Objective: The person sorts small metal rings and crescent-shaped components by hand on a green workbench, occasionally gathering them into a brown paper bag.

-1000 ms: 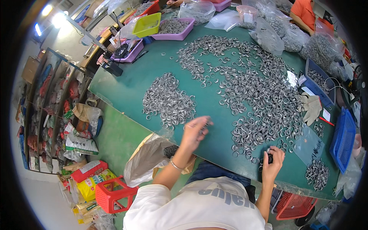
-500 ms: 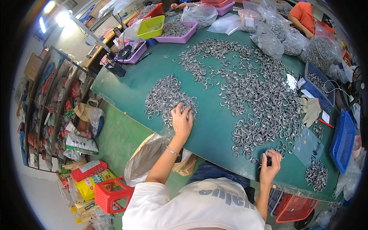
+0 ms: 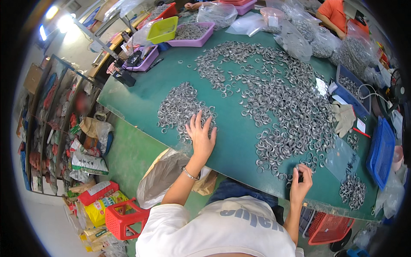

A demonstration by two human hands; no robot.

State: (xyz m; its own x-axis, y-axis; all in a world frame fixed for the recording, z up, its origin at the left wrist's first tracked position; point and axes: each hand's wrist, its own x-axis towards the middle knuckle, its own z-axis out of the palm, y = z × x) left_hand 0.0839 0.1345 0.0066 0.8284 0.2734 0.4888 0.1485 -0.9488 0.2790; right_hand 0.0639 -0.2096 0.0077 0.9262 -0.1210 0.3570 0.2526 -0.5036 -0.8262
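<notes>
Small grey metal rings lie in a compact pile (image 3: pixel 177 105) on the left part of the green table (image 3: pixel 233 158). My left hand (image 3: pixel 201 137) rests at that pile's near right edge, fingers spread and stretched over the rings. A much larger spread of the same rings (image 3: pixel 278 111) covers the middle and right. By its near edge, my right hand (image 3: pixel 302 182) is closed, fingers curled toward the thumb. A bit of grey ring shows at its fingertips; the curled fingers hide how many rings are in there.
At right are a small ring heap (image 3: pixel 353 192), a clear plastic bag (image 3: pixel 342 158), a glove (image 3: pixel 343 119) and blue baskets (image 3: pixel 381 152). Purple (image 3: pixel 192 42) and yellow-green trays (image 3: pixel 162 30) stand at the back. Another person in orange (image 3: pixel 332 17) sits far right. A red stool (image 3: pixel 122 218) stands left.
My left hand's fingers have opened out from a curled pose over the left pile. My right hand stays near the same spot, its fingers curled. The view has shifted slightly.
</notes>
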